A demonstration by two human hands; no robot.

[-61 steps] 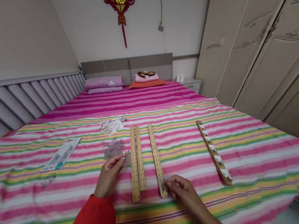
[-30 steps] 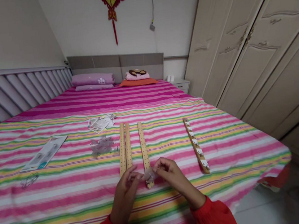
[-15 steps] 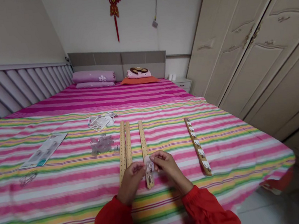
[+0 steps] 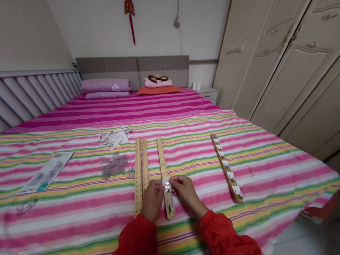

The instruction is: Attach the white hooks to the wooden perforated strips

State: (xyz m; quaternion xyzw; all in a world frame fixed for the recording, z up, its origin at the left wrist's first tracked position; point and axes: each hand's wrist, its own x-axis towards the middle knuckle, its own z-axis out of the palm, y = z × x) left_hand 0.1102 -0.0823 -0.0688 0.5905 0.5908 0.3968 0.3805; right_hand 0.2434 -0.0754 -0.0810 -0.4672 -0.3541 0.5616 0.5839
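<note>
The clear-backed metal hook [image 4: 166,185] is sitting over the near half of the single perforated strip [image 4: 161,157], just beyond a nearer hook [image 4: 170,207] that is lying on the same strip. The left hand [image 4: 152,199] is pinching its left edge and the right hand [image 4: 184,190] its right edge, each grip narrowing to thumb and fingertips. Whether the backing is touching the strip, the view is not showing. Good work here is probably depending on holding both edges level, lining up with the nearer hook, and pressing evenly. The paired perforated strips [image 4: 137,173] are lying beside the left hand, so bumping them is seeming possible.
</note>
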